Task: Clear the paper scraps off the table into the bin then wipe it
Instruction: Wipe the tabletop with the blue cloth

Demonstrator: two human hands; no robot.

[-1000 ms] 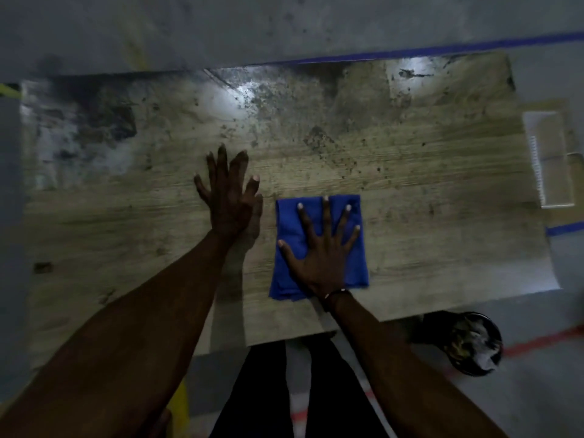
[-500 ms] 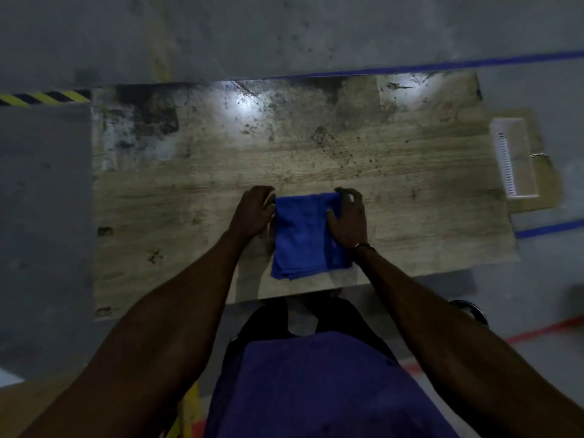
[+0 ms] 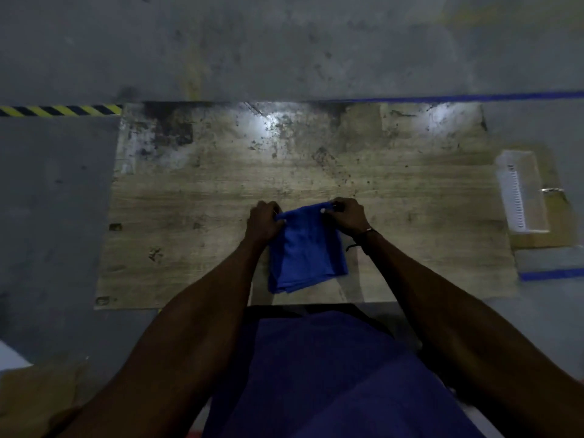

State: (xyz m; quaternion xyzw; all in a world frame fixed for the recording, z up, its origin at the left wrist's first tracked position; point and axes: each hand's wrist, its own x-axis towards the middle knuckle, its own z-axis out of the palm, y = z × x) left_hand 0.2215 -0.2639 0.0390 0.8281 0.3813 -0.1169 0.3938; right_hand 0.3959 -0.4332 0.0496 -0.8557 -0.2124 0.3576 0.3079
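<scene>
A folded blue cloth (image 3: 306, 251) lies near the front middle of the worn wooden table (image 3: 196, 200). My left hand (image 3: 263, 223) pinches its far left corner and my right hand (image 3: 347, 216) pinches its far right corner. The far edge of the cloth is lifted slightly off the tabletop, while the near part still rests on it. No paper scraps show on the table. The bin is out of view.
A white ridged tray (image 3: 521, 194) sits on a piece of cardboard (image 3: 556, 229) off the table's right end. Blue tape lines (image 3: 550, 275) and a yellow-black hazard strip (image 3: 60, 110) mark the grey floor. Dark stains cover the table's far left.
Both hands went from flat and spread, the right one pressing the cloth, to gripping the cloth's far corners. The view pulled back, and the bin at lower right dropped out of sight.
</scene>
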